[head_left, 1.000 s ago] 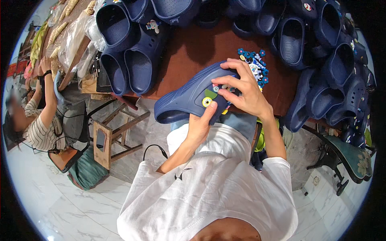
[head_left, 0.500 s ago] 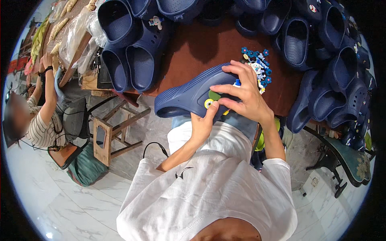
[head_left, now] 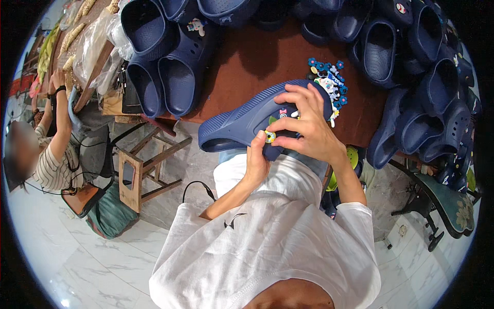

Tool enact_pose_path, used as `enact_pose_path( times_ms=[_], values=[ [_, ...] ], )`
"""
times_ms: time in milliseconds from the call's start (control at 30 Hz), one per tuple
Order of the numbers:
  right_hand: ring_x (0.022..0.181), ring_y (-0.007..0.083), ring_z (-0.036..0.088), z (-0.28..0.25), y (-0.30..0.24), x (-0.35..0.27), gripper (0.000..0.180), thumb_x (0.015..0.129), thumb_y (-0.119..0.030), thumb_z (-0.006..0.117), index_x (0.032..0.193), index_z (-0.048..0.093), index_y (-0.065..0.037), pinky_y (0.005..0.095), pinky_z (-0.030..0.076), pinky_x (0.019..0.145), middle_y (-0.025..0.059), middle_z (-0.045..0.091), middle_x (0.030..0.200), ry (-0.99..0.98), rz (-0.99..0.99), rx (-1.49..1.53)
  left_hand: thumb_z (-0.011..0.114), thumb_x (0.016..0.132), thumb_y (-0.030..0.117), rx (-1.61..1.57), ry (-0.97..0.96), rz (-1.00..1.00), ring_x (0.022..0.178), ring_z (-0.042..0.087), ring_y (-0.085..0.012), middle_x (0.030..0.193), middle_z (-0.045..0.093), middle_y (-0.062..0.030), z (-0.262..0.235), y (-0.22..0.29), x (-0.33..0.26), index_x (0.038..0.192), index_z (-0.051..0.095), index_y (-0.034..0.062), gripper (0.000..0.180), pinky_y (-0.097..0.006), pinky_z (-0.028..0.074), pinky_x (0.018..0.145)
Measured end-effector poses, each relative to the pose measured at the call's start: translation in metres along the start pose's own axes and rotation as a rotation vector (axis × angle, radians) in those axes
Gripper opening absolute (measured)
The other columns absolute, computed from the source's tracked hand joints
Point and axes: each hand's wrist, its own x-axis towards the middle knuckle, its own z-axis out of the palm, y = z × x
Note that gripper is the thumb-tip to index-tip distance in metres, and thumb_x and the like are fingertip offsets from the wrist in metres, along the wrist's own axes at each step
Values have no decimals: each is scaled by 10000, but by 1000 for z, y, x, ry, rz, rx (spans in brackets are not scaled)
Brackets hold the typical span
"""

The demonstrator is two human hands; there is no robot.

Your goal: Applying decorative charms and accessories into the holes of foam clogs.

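Observation:
A navy foam clog [head_left: 234, 119] is tilted on its side in front of my body, with its ridged sole edge facing up and away. My left hand [head_left: 257, 160] grips its near side, thumb tip up against a small yellow-and-white round shoe charm [head_left: 269, 137]; its other fingers are hidden behind the clog. My right hand [head_left: 307, 121] comes over the toe end, and its thumb and index finger pinch that charm from the right. A pink-and-white charm [head_left: 283, 114] shows above the fingers, and a bit of green charm [head_left: 272, 120] beside them.
On the brown table [head_left: 236, 72] lies a pile of blue and white charms [head_left: 332, 85]. Many navy clogs [head_left: 378, 54] crowd the table's back and right. Left are a wooden stool [head_left: 131, 180] and another person [head_left: 56, 154]. A patterned chair seat [head_left: 447, 203] stands right.
My right thumb and index finger have closed toward my left thumb around the yellow charm. The right hand has shifted slightly left, uncovering the pink-and-white charm.

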Motion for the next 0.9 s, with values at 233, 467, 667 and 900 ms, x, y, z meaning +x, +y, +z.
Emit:
enact_pose_path(
  times_ms=[233,467,667,900],
  values=[
    [1326,321,401,-8,4,-5,482,625,-247,850,1085,713,-197,507,240,1134,60,524,1283,57,55,-33,576,973,185,198,-32,88,1105,560,-147,1251,554,-71,9,6,3,1347,470,7,427,-301,459,955],
    [1317,333,392,-9,5,-7,376,718,-221,786,1088,724,-210,552,258,1111,74,513,1297,43,27,-125,570,979,120,308,10,127,1103,557,-136,1250,570,-63,8,4,3,1330,501,14,373,-292,465,949],
    [1315,325,407,-6,6,-5,273,726,-216,780,997,764,-194,493,258,1117,79,534,1293,51,0,-143,580,971,118,309,9,143,1103,562,-147,1239,580,-73,10,6,1,1316,514,5,369,-290,468,945],
    [1303,320,416,-10,13,-13,300,741,-224,767,1036,734,-186,522,289,1107,77,529,1281,79,35,-57,611,954,116,317,23,104,1077,571,-135,1221,589,-66,6,0,0,1282,537,10,353,-290,482,918]
  ],
)
